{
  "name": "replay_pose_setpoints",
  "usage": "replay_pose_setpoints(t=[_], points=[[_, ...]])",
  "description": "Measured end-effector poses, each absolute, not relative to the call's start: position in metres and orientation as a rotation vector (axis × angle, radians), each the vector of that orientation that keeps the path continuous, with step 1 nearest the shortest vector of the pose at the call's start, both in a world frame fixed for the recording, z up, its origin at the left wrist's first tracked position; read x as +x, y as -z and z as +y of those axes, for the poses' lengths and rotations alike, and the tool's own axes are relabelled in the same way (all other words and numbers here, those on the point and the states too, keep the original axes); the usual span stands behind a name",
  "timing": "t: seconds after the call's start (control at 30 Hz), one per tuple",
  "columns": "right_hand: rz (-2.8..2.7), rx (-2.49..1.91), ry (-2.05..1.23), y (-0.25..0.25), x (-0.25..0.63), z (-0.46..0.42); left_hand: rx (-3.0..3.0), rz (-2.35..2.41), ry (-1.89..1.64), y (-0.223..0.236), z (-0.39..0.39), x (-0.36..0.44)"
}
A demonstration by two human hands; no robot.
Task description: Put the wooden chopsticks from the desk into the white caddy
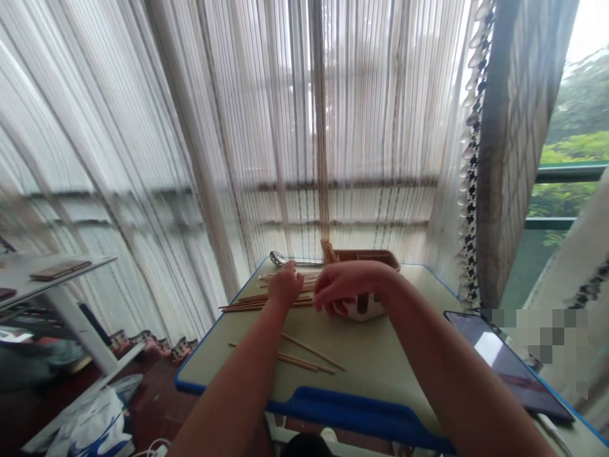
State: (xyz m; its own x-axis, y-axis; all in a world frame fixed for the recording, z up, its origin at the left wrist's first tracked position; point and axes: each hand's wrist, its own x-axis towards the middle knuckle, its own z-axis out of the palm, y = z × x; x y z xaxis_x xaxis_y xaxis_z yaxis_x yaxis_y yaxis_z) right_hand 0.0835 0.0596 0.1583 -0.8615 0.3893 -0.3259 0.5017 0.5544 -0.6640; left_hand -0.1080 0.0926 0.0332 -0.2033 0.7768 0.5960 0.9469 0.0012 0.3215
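Observation:
Over the far part of the table, my left hand (pixel 285 285) is closed, fingers curled among wooden chopsticks (pixel 247 303) lying sideways; what it pinches, if anything, is hidden. My right hand (pixel 340 289) bends down from the wrist, its fingers loosely apart beside the chopstick ends, with no held thing visible. Behind it stands a brown and white utensil holder (pixel 366 308), partly covered by the hand and forearm. Light wooden sticks (pixel 327 249) rise upright at its left end. A metal slotted spoon (pixel 277 258) lies behind my left hand.
Several loose chopsticks (pixel 314 352) lie nearer me on the blue-edged table (pixel 371 368). A tablet (pixel 504 362) with a white cable rests at right. Sheer curtains (pixel 266 127) hang behind. On the left are another table (pixel 99 263) and a plastic bag (pixel 99 422) on the floor.

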Motion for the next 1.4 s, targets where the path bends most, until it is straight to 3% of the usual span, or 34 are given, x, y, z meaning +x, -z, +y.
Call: replay_pose_setpoints(t=[0.17, 0.33, 0.5, 0.67, 0.93, 1.13, 1.4], points=[[2.284, 0.927, 0.681, -0.100, 0.039, 0.055, -1.801, -2.101, 1.036, -0.025, 0.102, -0.124], [2.284, 0.859, 0.674, -0.074, 0.027, 0.059, -1.761, -2.072, 1.160, -0.024, 0.103, -0.124], [2.305, 0.879, 0.598, -0.091, 0.034, 0.056, -1.549, -2.142, 1.232, -0.025, 0.102, -0.127], [2.699, 0.938, 0.463, -0.146, 0.071, 0.041, -1.448, -2.208, 1.239, -0.024, 0.104, -0.129], [3.268, 1.389, 0.584, -0.203, 0.140, 0.042, -1.500, -2.066, 1.240, -0.021, 0.105, -0.117], [3.472, 1.511, 1.087, -0.205, 0.141, 0.057, -1.634, -1.990, 1.179, -0.018, 0.101, -0.108], [3.474, 1.490, 1.058, -0.199, 0.136, 0.067, -1.684, -1.954, 1.184, -0.018, 0.101, -0.106]])
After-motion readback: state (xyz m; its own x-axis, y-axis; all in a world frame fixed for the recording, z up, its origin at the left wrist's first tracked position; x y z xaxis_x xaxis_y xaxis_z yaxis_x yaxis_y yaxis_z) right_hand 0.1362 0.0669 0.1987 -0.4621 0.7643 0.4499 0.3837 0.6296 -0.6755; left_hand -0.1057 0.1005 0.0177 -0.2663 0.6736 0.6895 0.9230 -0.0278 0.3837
